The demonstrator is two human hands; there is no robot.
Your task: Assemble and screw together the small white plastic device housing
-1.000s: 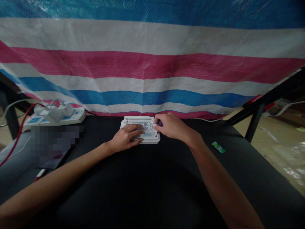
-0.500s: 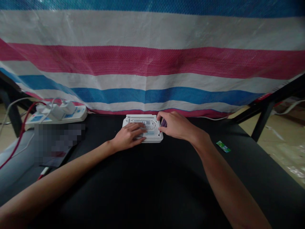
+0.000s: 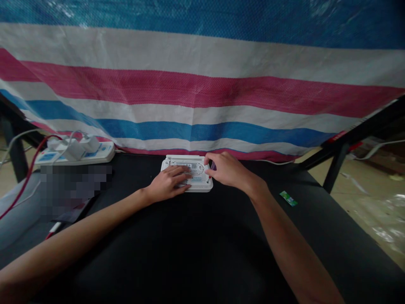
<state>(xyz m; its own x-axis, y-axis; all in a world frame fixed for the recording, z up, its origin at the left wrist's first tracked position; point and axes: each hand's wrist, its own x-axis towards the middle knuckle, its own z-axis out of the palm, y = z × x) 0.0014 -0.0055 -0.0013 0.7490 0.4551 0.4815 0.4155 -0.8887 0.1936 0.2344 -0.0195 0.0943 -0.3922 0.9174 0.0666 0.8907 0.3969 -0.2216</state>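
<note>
Where the white router [image 3: 198, 181] lies: flat near the back of the black tabletop [image 3: 158, 240], straight ahead of the person and just short of the striped plastic sheet [image 3: 190, 93], with its perforated, labelled face up.
Left hand [image 3: 166, 181]: palm down, fingers loosely spread across the router's left and middle part; it rests on the casing and grips nothing.
Right hand [image 3: 230, 169]: thumb and forefinger curled nearly closed about a dark purple object [image 3: 213, 166] at the router's right side; the fingers cover most of it, so I cannot tell whether it is a tool handle. A speck of red shows beneath the thumb.
Router casing: probably light, hard and stiff plastic; being smooth, it could skid if pushed sideways without a steadying palm.
White bar [image 3: 185, 157] along its far edge: perhaps folded antennas, and likely the part easiest to bend or snap.
Router's short sides: the safest hold, I judge, thumb and fingers spanning the body clear of that bar.
Router's long axis: left to right, roughly parallel to the sheet; the bar side points away, the opposite long edge faces the person.
Power strip [image 3: 99, 156]: well apart to the left, carrying white plugs.
Green packet [image 3: 288, 198]: alone on the right.
</note>
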